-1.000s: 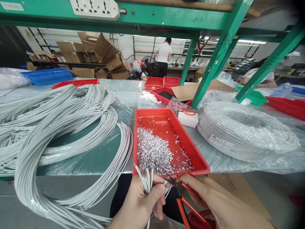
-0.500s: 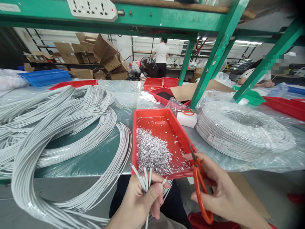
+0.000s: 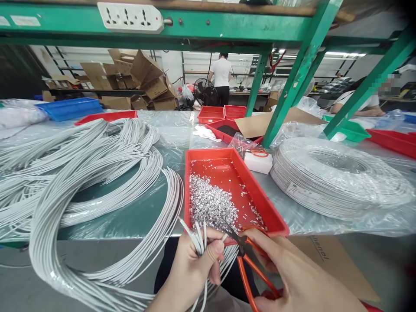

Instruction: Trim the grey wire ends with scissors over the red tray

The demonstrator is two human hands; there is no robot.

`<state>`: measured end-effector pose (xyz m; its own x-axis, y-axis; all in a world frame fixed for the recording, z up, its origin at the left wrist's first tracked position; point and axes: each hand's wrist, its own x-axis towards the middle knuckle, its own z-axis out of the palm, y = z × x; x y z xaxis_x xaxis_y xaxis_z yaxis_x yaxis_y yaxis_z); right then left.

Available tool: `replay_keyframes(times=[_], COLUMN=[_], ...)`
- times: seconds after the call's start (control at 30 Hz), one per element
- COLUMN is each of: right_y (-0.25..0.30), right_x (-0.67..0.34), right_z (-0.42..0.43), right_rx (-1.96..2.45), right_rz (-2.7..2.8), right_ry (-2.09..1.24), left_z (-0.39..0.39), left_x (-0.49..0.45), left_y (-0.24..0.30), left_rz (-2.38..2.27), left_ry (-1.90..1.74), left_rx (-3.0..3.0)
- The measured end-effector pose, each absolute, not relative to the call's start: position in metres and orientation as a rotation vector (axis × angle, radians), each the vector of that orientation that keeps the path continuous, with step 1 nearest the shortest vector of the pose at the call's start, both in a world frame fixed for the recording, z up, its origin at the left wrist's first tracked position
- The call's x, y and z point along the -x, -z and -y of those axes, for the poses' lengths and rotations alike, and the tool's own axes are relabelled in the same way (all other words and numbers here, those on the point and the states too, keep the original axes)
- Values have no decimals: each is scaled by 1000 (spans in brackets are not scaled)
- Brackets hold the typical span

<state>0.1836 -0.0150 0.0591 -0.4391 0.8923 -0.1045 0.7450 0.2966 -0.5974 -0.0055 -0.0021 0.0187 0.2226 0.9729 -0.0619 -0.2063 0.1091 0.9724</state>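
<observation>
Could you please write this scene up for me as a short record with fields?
Left hand: grips several white cables, ends upward
Right hand: holds orange-handled scissors, blades near the cable ends
Red tray: partly covered with silvery scraps
Left of tray: looped cable bundles
Right of tray: white box, large coil
Background: person in a white top, fan

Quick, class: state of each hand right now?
Left hand: closed, holding white cables.
Right hand: closed around orange-handled scissors.
</observation>
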Motion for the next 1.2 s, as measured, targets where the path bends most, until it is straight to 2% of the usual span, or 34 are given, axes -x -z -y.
replay_keyframes(times=[0.4, 0.6, 0.73, 1.0, 1.2], right_y=[-61, -43, -39, -36, -34], right_x=[-183, -192, -184, -155, -148], right_z=[15, 10, 9, -8, -10], right_rx=[1426, 1278, 1169, 783, 701], right_rz=[2358, 1828, 1758, 1279, 1173], right_ry=[-852, -729, -902, -1393, -1484], left_z=[1, 3, 2, 1, -1], left_x=[5, 6, 5, 2, 2], left_y=[-11, -16, -24, -15, -13], left_rz=[-893, -922, -926, -841, -812], left_ry=[-1106, -1110, -1134, -1053, -1032], left_rx=[-1172, -1097, -999, -1027, -1031])
